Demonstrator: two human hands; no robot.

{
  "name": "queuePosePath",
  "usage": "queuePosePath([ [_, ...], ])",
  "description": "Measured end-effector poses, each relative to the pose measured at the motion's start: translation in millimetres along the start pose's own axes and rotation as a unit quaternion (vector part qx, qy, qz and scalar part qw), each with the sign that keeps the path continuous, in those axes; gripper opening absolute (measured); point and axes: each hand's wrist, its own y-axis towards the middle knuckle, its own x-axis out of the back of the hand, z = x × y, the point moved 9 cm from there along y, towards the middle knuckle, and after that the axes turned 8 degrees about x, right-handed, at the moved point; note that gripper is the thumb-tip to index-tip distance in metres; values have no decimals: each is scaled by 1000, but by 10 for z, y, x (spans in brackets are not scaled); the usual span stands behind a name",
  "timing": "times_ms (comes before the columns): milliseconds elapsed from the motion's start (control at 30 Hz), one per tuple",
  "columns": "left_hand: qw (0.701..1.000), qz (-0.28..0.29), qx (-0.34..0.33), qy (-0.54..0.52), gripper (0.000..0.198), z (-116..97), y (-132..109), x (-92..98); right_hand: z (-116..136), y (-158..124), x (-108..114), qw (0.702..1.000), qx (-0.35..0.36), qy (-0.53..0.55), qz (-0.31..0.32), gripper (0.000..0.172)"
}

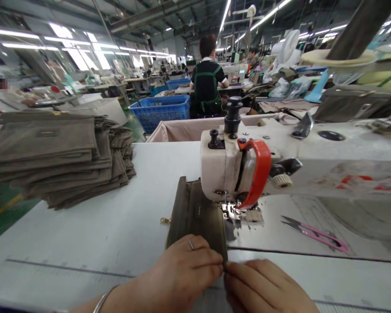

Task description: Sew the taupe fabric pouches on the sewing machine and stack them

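Note:
A dark olive fabric piece [195, 215] with a zipper lies flat on the white sewing table [94, 226], its far end under the sewing machine head [230, 167]. My left hand [179, 274], with a ring and a bracelet, rests on the near end of the fabric, fingertips pinching its right edge. My right hand [263, 287] meets it there, fingers closed on the same edge. The presser foot [236, 211] sits just right of the fabric's seam line.
A tall stack of the same olive pieces [58, 156] stands at the left. Pink thread snips [316, 234] lie at the right under the machine arm. A blue basket [161, 111] and a seated person's back [207, 84] are beyond the table.

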Motion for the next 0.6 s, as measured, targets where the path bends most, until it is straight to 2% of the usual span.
queuePosePath([
  [67,1000,15,5,0,27,62,20,-14,-42,36,13,1000,4,8,-20,25],
  [100,1000,22,8,-1,28,96,30,-21,-72,62,-1,1000,0,16,-10,23],
  [233,999,44,9,5,27,220,75,-59,-197,197,-79,994,-27,53,88,20],
  [333,999,50,1,14,27,298,116,-83,-258,294,-83,989,-29,66,127,19],
  [600,998,54,-5,29,27,541,252,-115,-452,404,-146,985,-54,68,149,27],
])
